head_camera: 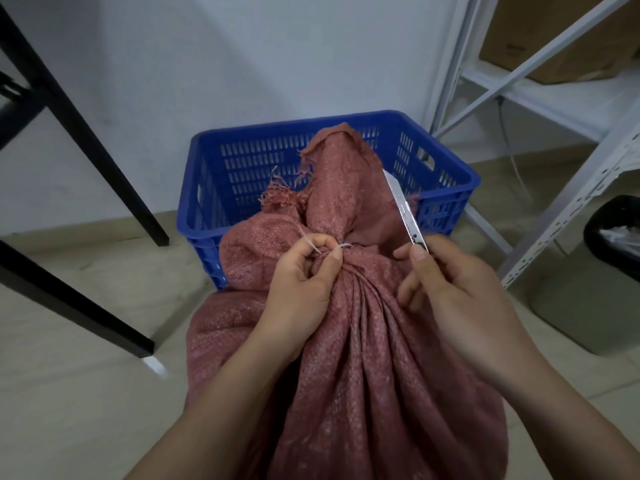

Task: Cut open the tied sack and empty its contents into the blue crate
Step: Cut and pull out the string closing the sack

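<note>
So we've got the red woven sack point(363, 341) standing on the floor right in front of us, neck bunched up and still tied, with the blue crate point(214, 174) just behind it on the far side, looking empty from what we can see of it. Our left hand point(301, 275) has its fingers point(329, 263) pinched on the thin white tie point(311, 244) at the neck, tugging a bit of it clear of the fabric. Our right hand point(460, 289) is clamped around the handle of a box cutter point(405, 211), blade up and pointing away from us, just right of the neck and not touching the tie yet. Best bet here, we reckon: keep that tie pulled taut and lifted off the weave so the blade has a gap to slip into, then cut away from the pinching fingers, not toward them. Go for the tie alone, since slicing the sack itself could spill stuff on the floor before we get it over the crate. The loose flap above the knot flops right next to the blade, so we'd mind it doesn't snag. Nothing's emptied yet.
</note>
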{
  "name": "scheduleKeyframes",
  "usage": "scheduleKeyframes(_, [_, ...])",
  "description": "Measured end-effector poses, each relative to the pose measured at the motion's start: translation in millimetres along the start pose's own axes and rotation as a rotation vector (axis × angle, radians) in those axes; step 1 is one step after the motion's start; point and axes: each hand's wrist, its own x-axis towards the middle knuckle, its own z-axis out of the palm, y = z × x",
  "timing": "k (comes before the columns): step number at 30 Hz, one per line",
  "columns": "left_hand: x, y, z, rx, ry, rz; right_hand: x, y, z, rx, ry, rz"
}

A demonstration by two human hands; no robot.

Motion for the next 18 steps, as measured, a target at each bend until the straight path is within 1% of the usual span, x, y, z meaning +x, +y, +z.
scheduleKeyframes(4, [0.2, 0.1, 1.8, 0.009, 0.006, 0.022, -4.7, -7.8, -3.3, -0.038, -0.015, -0.079])
scheduleKeyframes(8, [-2.0, -0.1, 5.1, -0.013, -0.024, -0.008, -7.0, -5.1, -0.7, -0.015, -0.075, -0.068])
scheduleKeyframes(14, [-1.8, -0.4, 7.8, -0.011, -0.046, 0.019, -13.5, 0.0, 9.6, -0.129, -0.169, -0.122])
scheduleKeyframes(18, [-0.1, -1.7, 9.5, -0.008, -0.029, 0.041, -16.5, 1.9, 9.7, -0.204, -0.145, -0.143])
